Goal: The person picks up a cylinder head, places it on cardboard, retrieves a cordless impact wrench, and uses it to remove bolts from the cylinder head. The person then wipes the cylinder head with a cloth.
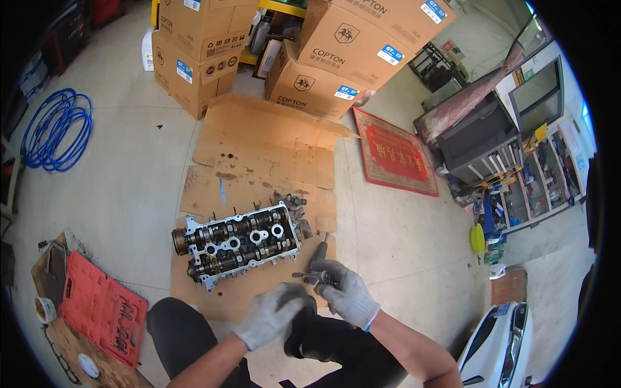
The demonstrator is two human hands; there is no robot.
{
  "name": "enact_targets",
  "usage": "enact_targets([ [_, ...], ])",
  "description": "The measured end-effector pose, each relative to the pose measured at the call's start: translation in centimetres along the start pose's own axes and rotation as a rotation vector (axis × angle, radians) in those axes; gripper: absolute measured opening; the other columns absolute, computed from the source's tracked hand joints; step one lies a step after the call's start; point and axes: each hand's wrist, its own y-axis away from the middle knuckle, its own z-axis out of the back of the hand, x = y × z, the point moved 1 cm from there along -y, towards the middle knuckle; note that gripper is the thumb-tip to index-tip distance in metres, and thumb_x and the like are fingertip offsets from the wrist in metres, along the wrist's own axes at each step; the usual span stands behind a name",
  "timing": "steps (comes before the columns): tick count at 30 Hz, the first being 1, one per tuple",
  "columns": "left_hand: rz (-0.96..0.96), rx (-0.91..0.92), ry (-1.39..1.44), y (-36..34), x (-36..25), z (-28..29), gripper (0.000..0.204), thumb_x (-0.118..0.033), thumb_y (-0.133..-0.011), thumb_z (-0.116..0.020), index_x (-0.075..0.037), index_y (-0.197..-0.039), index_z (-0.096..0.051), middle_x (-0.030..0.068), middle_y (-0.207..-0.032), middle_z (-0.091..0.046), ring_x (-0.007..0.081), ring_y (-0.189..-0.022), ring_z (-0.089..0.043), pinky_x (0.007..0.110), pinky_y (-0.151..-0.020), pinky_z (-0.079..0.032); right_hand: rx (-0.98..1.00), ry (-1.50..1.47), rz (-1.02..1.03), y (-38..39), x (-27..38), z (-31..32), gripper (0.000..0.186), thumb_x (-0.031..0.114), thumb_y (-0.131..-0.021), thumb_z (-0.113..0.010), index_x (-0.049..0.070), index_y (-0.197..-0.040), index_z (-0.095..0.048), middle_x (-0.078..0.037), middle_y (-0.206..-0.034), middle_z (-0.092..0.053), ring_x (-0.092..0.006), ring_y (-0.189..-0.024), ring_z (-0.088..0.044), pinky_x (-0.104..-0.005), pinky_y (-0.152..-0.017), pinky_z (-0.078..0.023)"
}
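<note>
A cylinder head (236, 244) with its camshafts exposed lies on a flattened cardboard sheet in front of me. My right hand (346, 294), in a grey-white work glove, is closed around a small dark metal piece (309, 277) at the near right corner of the cylinder head; its exact kind is unclear. Just beyond that hand, a dark grey tool with a slim tip (318, 251) lies on the cardboard. My left hand (275, 315), gloved alike, is held over my knees, left of the right hand. Its fingers are smeared by motion, and whether they hold anything cannot be seen.
The stained cardboard sheet (272, 145) covers the floor. An open red tool case (103, 307) rests at the left, below a coiled blue hose (58, 129). Stacked cartons (200, 68) stand ahead. A red mat (398, 152) lies right, near a tool cabinet (485, 152).
</note>
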Motion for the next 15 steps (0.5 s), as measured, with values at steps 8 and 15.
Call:
enact_targets([
  [8, 0.394, -0.046, -0.421, 2.4, 10.9, 5.4, 0.051, -0.048, -0.098, -0.057, -0.007, -0.128, -0.069, 0.0213, -0.125, -0.071, 0.0376, -0.120, -0.066, 0.045, -0.106, -0.049, -0.251, 0.354, 0.152, -7.3, 1.0, 0.4, 0.029, 0.026, -0.092, -0.070, 0.002, -0.109, -0.069, -0.023, -0.096, -0.074, -0.0400, -0.092, -0.073, -0.0448, -0.083, -0.057],
  [15, 0.591, -0.284, -0.140, 2.7, 16.9, 8.1, 0.043, -0.040, -0.097, -0.062, -0.006, -0.120, -0.072, 0.0133, -0.096, -0.076, 0.0226, -0.085, -0.075, 0.037, -0.083, -0.059, -0.160, 0.530, 0.073, -13.4, -5.0, -1.8, 0.030, 0.026, -0.094, -0.066, 0.003, -0.114, -0.067, -0.025, -0.104, -0.074, -0.0430, -0.102, -0.070, -0.0504, -0.092, -0.056],
])
